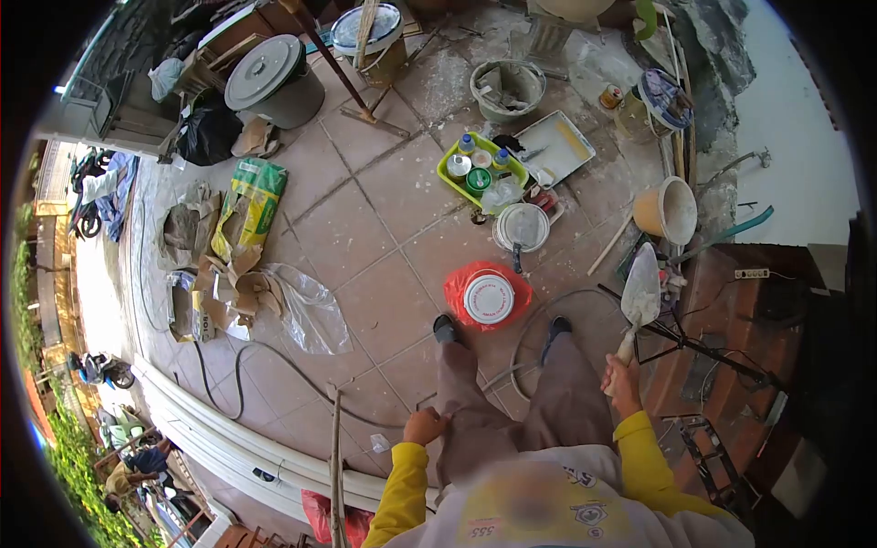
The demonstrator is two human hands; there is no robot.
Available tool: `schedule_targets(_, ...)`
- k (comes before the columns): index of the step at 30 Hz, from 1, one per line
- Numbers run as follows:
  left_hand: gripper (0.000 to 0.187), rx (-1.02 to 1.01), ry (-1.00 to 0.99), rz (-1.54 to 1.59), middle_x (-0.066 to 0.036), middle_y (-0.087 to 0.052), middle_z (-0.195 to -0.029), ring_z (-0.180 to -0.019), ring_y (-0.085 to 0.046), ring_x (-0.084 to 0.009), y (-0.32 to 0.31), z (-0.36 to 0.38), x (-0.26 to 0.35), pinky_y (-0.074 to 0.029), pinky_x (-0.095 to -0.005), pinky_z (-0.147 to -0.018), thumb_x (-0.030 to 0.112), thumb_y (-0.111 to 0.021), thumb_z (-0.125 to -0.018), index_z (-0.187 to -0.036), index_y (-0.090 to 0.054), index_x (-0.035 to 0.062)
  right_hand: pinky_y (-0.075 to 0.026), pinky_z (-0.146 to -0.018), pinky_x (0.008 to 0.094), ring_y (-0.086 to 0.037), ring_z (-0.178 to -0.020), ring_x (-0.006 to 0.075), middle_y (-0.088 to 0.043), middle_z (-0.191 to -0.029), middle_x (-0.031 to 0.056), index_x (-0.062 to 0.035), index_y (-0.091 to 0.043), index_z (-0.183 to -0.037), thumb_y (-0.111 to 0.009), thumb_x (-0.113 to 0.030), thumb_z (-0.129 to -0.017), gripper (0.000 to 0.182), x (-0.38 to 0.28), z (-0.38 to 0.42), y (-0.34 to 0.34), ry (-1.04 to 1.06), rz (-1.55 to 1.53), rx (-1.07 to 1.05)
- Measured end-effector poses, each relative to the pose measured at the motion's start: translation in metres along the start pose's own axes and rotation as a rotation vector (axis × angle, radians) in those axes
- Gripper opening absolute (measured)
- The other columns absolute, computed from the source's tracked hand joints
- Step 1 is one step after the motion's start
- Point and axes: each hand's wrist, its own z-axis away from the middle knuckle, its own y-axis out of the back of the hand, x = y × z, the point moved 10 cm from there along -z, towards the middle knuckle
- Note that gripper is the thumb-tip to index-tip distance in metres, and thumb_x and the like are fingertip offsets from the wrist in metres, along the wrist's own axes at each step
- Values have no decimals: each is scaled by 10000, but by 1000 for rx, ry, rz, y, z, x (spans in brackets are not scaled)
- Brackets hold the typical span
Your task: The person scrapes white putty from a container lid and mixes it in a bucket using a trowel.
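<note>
My right hand (622, 385) is closed round the handle of a trowel (642, 290), whose broad pale blade points up and away from me. My left hand (426, 426) hangs by my left thigh, its fingers curled against the trouser leg; whether it holds anything is hidden. Between and just beyond my feet sits a white-lidded bucket (489, 300) on a red plastic bag (454, 285). Farther off stand a white paint can (522, 226), a yellow-green basket (445, 173) of bottles and tins, and a white paint tray (568, 153).
An orange bucket (677, 210) stands at the right, a mortar bucket (508, 89) farther ahead. A grey lidded bin (274, 87), green-yellow sack (251, 205) and clear plastic sheet (311, 315) lie left. A dark hose (301, 379) crosses the tiles near white pipes (228, 438).
</note>
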Motion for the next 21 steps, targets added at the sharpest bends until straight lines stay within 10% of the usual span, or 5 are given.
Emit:
schedule_targets(5,617,-166,-178,-270,-232,-692,-931,-873,-677,-386,18,-13,-10,-535,-453,-813,579,-557,-855,-911,-706,-17,-424,-385,289,-499,-433,134,-501,-602,23,-75,-490,-810,-688,-70,-779,201,30,62,-19,36,-41,47)
schedule_targets(11,694,-451,65,-299,-190,-684,-777,-575,-668,-280,56,0,17,-547,-384,-544,608,-506,-879,-850,-685,-62,-455,-443,314,-533,-467,163,-531,-601,45,-52,-522,-825,-690,-29,-754,185,55,82,-30,-63,-289,-106)
schedule_targets(18,555,-80,-442,-740,-212,-678,-813,-783,-659,-391,126,18,107,-519,-462,-689,539,-642,-822,-801,-636,-15,-442,-441,301,-529,-474,148,-536,-623,31,-64,-527,-838,-726,-42,-770,212,66,72,-52,-37,-511,-210)
schedule_targets(21,513,-103,-486,-729,-225,-671,-842,-859,-645,-419,137,4,131,-501,-502,-751,523,-652,-812,-817,-626,11,-477,-474,320,-581,-516,157,-593,-683,64,-44,-581,-938,-744,-110,-787,232,79,70,-39,41,-292,51)
